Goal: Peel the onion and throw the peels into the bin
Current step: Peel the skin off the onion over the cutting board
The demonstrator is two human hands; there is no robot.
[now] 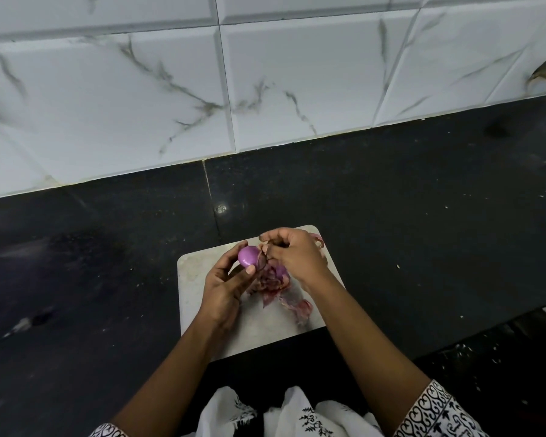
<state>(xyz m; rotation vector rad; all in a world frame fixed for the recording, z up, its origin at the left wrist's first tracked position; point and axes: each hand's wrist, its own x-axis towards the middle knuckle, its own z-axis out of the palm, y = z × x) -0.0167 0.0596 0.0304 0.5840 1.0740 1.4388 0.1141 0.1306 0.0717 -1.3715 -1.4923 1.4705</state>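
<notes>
Resting in left hand (pixel 223 287) fingertips, purple onion (pixel 248 256), right hand (pixel 297 257) pinching its skin

onion (pixel 247 255) glossy purple, peels (pixel 273 280) pink-purple with dry brown bits, chopping board (pixel 196 272) off-white and stained, counter (pixel 423 200) black speckled, wall tiles (pixel 108 105) white with grey marble veins, sleeves (pixel 438 411) white with black print

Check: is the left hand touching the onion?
Touching. The head view shows the left hand with its fingertips and thumb closed around the purple onion, lifted above the board.
</notes>
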